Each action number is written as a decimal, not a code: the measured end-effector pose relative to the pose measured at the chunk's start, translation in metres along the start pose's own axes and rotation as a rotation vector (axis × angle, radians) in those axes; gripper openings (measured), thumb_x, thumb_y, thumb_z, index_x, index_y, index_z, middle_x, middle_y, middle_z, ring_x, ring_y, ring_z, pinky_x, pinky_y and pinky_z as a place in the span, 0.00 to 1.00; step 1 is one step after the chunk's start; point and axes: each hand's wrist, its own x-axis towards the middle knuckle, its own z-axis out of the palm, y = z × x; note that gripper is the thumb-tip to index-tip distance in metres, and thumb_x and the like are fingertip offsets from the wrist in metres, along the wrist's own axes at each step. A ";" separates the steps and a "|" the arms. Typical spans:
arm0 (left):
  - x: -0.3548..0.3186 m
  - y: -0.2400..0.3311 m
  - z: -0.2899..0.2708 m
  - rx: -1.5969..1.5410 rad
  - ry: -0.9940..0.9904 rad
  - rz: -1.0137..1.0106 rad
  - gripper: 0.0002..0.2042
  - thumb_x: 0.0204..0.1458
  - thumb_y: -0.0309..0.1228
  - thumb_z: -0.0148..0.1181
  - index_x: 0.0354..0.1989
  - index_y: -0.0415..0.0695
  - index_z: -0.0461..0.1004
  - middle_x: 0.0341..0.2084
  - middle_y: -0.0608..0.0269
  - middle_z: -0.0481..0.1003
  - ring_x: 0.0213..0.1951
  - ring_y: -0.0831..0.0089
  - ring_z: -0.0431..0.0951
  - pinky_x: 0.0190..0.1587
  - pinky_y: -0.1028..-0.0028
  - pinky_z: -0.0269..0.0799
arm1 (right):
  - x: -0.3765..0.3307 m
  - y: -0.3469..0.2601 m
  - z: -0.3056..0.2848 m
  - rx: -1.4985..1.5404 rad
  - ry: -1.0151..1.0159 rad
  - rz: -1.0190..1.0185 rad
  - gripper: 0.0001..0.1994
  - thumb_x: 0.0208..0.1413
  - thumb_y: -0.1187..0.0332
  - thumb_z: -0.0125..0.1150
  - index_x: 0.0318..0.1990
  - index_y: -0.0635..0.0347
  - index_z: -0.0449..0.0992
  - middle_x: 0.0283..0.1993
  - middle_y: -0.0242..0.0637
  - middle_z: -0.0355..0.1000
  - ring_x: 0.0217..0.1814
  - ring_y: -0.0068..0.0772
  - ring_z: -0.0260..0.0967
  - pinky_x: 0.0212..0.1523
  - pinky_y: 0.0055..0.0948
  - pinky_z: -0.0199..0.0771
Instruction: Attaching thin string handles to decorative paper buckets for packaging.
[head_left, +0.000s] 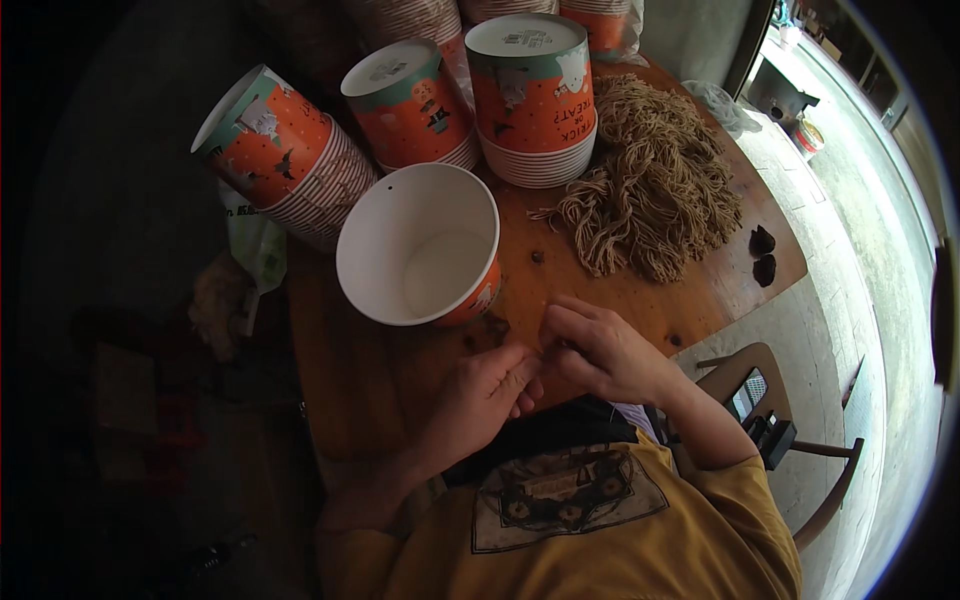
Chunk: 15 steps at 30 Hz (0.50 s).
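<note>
— What are we working on at the near edge of the desk (420, 400)?

— We are bringing both hands together just below the open paper bucket (418, 245). Our left hand (480, 395) and right hand (600, 352) are touching at the fingertips, the fingers curling inward as if pinching something small between them; what it is, we cannot tell, since the fingers are hiding it.

— Why is the bucket lying that way?

— It is tipping toward us, mouth up, likely so that its rim is staying within easy reach.

— And further out?

— The heap of brown twine cords (655, 190) is lying to the right, near enough for picking from. The stacks of orange printed buckets (420, 100) are waiting along the far edge, one stack (280, 150) leaning over at far left. Two dark lumps (763, 255) are sitting at the right edge.
</note>
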 end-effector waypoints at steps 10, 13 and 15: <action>-0.010 -0.001 -0.007 0.832 0.311 0.526 0.04 0.49 0.24 0.59 0.33 0.40 0.72 0.29 0.61 0.73 0.30 0.66 0.75 0.30 0.69 0.71 | -0.001 0.003 0.013 0.168 0.041 0.087 0.03 0.52 0.74 0.58 0.33 0.61 0.71 0.24 0.32 0.68 0.24 0.23 0.65 0.27 0.24 0.66; -0.018 -0.005 -0.013 0.972 0.415 0.695 0.11 0.46 0.25 0.62 0.39 0.41 0.73 0.35 0.60 0.72 0.38 0.64 0.74 0.38 0.67 0.70 | -0.001 -0.003 0.020 0.438 0.051 0.271 0.02 0.53 0.76 0.57 0.33 0.61 0.70 0.24 0.25 0.65 0.25 0.12 0.59 0.26 0.17 0.62; -0.018 0.008 -0.024 1.111 0.535 0.737 0.15 0.45 0.26 0.63 0.43 0.42 0.72 0.37 0.59 0.71 0.40 0.63 0.73 0.42 0.65 0.68 | -0.001 0.001 0.019 0.491 0.150 0.269 0.02 0.53 0.76 0.56 0.32 0.61 0.69 0.24 0.23 0.63 0.26 0.10 0.57 0.26 0.16 0.60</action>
